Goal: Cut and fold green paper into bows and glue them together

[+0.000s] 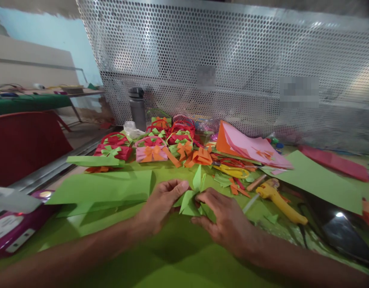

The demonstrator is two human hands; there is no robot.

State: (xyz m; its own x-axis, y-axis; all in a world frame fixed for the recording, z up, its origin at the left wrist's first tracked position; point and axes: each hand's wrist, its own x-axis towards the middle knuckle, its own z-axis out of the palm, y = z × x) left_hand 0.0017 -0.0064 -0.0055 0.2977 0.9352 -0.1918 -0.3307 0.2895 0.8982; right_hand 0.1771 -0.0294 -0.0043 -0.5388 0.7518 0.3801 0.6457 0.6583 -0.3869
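Note:
Between my two hands, above the green table surface, is a folded light-green paper bow point(188, 203) with pointed strips standing up from it. My left hand point(164, 200) pinches its left side between thumb and fingers. On the other side, my right hand point(222, 216) grips the bow with bent fingers, which partly hide the folds. A flat light-green paper sheet point(106, 190) lies left of my left hand. To the right of my right hand rests a yellow glue gun point(282, 204), its white glue stick near my wrist.
Several small paper bags point(151, 154) with bows stand at the back, before a dark water bottle point(138, 110) and a perforated metal panel point(184, 48). Yellow-handled scissors point(232, 170) lie among paper scraps. A black phone point(340, 228) is at right, a purple device point(22, 228) at left.

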